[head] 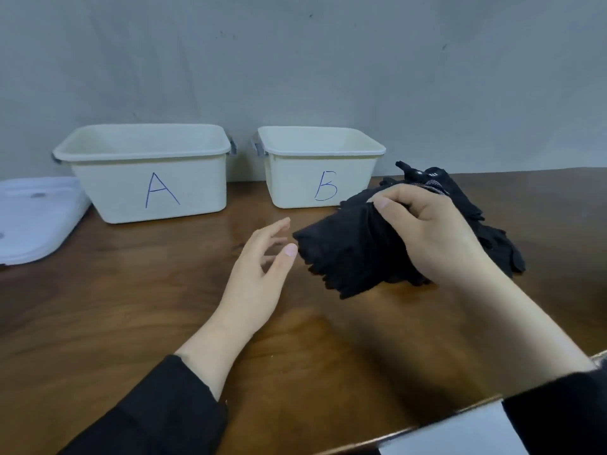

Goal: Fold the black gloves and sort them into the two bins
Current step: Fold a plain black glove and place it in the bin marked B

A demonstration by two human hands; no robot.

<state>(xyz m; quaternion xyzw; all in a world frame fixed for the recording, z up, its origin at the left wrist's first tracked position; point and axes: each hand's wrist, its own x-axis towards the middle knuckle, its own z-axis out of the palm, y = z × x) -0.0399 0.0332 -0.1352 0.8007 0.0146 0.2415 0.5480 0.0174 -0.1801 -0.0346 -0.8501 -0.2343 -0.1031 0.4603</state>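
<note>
Early stage: right hand [427, 231] grips a black fabric glove [345, 254] lifted from the black glove pile [492, 234]; left hand [259, 274] open beside it; cream plastic bins A [147, 188] and B [315, 185] appear empty.

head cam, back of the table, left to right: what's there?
Stack of white lids → bin A → bin B → pile of black gloves, with the right hand gripping a glove over it. The left hand, open, sits nearer the camera, so it is left out of the row.
</note>
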